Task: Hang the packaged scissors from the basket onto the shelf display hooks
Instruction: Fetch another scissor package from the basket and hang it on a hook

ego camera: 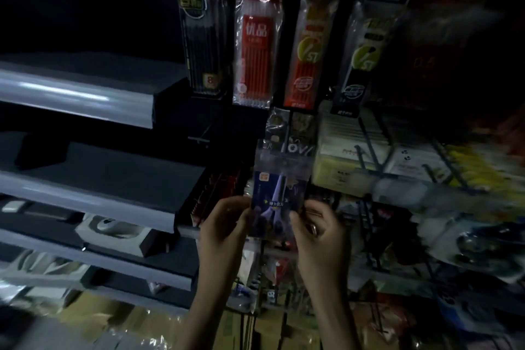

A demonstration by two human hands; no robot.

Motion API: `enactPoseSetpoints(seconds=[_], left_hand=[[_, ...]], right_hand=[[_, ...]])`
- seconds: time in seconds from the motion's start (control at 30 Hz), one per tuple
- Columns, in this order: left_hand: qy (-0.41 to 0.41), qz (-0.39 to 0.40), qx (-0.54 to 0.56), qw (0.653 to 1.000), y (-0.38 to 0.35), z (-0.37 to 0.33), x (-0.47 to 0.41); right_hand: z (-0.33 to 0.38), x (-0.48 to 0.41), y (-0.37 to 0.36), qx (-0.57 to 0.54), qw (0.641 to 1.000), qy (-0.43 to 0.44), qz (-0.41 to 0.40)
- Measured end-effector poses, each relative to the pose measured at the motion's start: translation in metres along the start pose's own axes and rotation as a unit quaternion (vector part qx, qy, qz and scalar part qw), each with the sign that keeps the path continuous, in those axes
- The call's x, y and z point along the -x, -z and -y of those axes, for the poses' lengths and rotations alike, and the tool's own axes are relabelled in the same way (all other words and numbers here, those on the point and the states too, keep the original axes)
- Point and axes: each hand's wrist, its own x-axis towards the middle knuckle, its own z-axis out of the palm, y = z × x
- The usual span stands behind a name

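Light: very dim, edges of view blurred.

Scissors pack (279,193) is held upright, long axis near vertical. The clear header strip is at the top. The scissors inside point blades up, handles down, and the printed blue card faces the camera. The pack is in the air in front of the display, touching no shelf. Whether its header has met a hook cannot be told.

Surroundings, all relative to the scissors pack:
- Above it: a row of hanging pen packs (257,37), two dark and two red, side by side and reaching down to just above the header.
- Left of it: grey shelves (85,94) stepped one below another. The upper ones are dark and the lower ones carry small goods too dim to identify.
- Right of it: a wire rack (372,150) with pale boxes (338,156) stacked in its bays.
- Below it: cartons (250,327) on the floor, blurred.

Hands: both are on the lower half of the pack, one per side.
- Left hand (224,224) grips the lower left edge, fingers curled toward it, back of the hand to the camera.
- Right hand (318,227) pinches the lower right edge — thumb on the front face, other fingers curled.
- The upper half of the pack stands free above both hands.
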Motion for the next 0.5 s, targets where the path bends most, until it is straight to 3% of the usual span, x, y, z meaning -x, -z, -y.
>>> enactPoseSetpoints(seconds=[0.5], left_hand=[[-0.011,0.121,-0.045,0.992,0.040,0.011,-0.004]], right_hand=[[-0.002,0.044,-0.020,0.086,0.993,0.030,-0.082]])
